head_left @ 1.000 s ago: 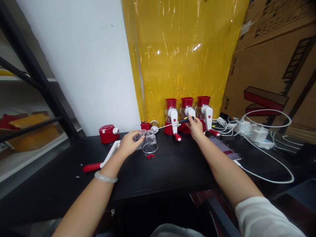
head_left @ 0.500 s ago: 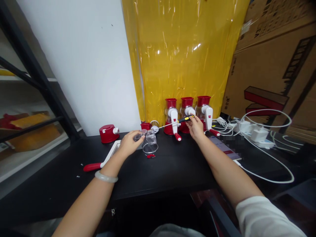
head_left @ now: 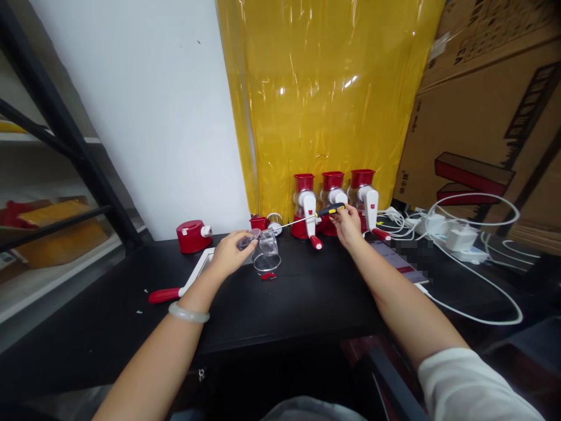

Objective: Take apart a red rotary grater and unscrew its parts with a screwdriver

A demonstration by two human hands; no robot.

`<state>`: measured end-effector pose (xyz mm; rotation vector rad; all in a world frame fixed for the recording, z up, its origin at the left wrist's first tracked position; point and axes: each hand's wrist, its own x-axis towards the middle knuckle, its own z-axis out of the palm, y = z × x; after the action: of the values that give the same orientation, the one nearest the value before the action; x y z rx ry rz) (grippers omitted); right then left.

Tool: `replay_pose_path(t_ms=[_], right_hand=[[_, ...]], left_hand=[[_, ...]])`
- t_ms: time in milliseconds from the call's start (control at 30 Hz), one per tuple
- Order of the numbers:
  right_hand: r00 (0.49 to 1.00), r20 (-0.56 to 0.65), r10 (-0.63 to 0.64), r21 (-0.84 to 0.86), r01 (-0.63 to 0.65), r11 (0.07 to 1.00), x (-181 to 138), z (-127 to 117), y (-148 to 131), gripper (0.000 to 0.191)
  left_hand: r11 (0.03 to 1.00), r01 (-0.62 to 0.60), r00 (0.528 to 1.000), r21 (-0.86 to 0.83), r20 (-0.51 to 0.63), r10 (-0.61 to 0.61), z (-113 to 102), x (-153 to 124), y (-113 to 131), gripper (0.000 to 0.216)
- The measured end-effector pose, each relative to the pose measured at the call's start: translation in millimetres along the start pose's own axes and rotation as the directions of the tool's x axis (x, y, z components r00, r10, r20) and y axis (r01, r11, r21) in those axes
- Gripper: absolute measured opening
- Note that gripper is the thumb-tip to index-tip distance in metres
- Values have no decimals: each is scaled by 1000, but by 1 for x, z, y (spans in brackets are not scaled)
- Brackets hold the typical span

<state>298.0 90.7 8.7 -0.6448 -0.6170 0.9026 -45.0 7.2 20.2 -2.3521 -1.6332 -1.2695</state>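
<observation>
My left hand (head_left: 233, 252) is closed on a clear plastic grater housing (head_left: 268, 244), which rests on the black table with its round rim toward me. In my right hand (head_left: 347, 225) is a yellow-and-black screwdriver (head_left: 326, 211). Its long shaft slants down to the left, the tip at the housing's far side; whether it touches is too small to tell. Just in front of the rim lies a small red part (head_left: 269, 276). Behind the housing are a metal grater drum (head_left: 275, 221) and a red piece (head_left: 258, 223).
Three red-and-white rotary graters (head_left: 304, 202) stand at the back. A red base (head_left: 193, 236) and a white crank handle with red grip (head_left: 165, 295) lie left. A tablet (head_left: 397, 260), white cables and chargers (head_left: 461, 238) are right, before a cardboard box (head_left: 473, 128).
Almost nothing differs. Both hands keep their holds, with the screwdriver at nearly the same slant; the whole view has shifted very slightly.
</observation>
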Motion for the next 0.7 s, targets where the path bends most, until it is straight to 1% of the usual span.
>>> replay_pose_path(t_ms=[100, 233, 533, 700], right_hand=[[1000, 18, 7, 19, -7, 1000, -1, 1, -1, 34], [999, 39, -27, 39, 26, 999, -1, 1, -1, 35], [999, 34, -28, 12, 28, 1000, -3, 1, -2, 39], [996, 23, -81, -37, 82, 996, 0, -1, 3, 43]], left_hand=[[1000, -13, 1000, 1, 2, 13, 0, 0, -1, 37], [1000, -15, 1000, 7, 10, 15, 0, 0, -1, 37], [1000, -15, 1000, 12, 11, 14, 0, 0, -1, 37], [1000, -16, 1000, 15, 6, 16, 0, -1, 0, 36]])
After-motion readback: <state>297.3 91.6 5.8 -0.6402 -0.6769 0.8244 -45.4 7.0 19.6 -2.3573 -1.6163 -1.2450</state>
